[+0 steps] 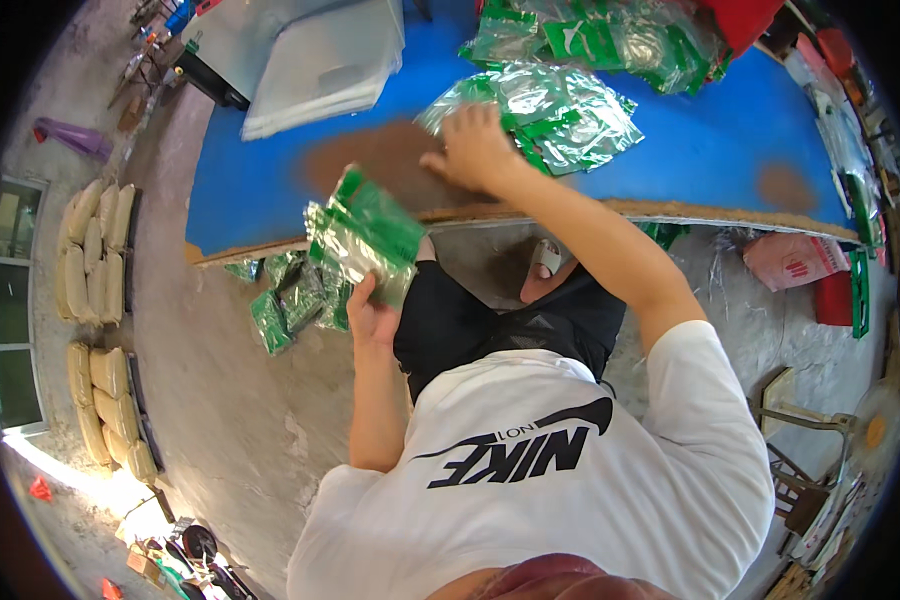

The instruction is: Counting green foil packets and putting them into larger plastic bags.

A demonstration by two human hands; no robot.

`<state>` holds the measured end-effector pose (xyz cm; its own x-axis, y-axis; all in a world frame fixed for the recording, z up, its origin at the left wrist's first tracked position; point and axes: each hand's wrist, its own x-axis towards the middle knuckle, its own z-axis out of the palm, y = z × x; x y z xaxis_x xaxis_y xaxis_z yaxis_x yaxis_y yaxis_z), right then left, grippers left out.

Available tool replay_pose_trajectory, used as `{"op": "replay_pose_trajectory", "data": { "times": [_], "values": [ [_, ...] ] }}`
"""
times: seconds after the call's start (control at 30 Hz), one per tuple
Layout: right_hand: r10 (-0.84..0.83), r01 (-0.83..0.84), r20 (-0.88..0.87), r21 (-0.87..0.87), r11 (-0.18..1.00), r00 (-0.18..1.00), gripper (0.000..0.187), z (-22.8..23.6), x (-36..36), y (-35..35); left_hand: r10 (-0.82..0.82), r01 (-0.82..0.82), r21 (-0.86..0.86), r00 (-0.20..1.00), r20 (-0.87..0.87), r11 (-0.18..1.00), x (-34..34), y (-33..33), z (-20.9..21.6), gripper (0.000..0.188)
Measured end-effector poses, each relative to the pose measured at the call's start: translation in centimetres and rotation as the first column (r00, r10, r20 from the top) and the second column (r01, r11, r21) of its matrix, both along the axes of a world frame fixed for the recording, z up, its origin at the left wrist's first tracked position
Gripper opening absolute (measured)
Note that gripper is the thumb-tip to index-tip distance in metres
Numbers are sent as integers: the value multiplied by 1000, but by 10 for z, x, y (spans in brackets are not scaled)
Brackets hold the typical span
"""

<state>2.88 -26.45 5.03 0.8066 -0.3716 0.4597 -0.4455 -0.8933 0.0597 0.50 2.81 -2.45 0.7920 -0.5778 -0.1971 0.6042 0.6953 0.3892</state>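
My left hand (373, 318) is closed on a small stack of clear plastic bags with green printed ends (368, 240), held up in front of the table's near edge. Over the blue table (260, 190), my right hand (478, 148) reaches out with its fingers apart and nothing visible in it. Its fingertips are at the left side of a shiny pile of similar green-and-clear bags (580, 120); whether they touch it I cannot tell. Behind that lies a larger heap of green-and-clear bags (650, 45).
A stack of clear plastic sheets (315, 75) lies at the table's far left. More green bags (295, 300) are on the floor below the near edge. Filled sacks (95, 250) stand at the left wall. A pink bag (792, 260) and a chair (805, 420) are at the right.
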Motion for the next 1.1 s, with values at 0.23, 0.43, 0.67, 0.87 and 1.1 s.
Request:
{"op": "replay_pose_trajectory", "data": {
  "times": [0.23,0.43,0.67,0.87,1.1],
  "values": [
    [837,-743,229,612,273,496,34,18,-58,46,-36,3,236,990,136,972,9,19,14,62],
    [154,-309,512,232,922,845,58,28,-90,-9,8,-15,105,998,62,994,3,17,2,59],
    [28,-422,489,722,548,872,40,29,-114,-33,-40,41,-23,999,15,999,-9,11,0,65],
    [425,-60,116,988,-144,898,47,75,-124,-30,-274,190,258,897,347,947,-5,7,28,76],
    [556,16,198,934,-357,807,28,62,-90,-6,-534,414,383,792,296,826,-17,-16,50,80]
  ]
}}
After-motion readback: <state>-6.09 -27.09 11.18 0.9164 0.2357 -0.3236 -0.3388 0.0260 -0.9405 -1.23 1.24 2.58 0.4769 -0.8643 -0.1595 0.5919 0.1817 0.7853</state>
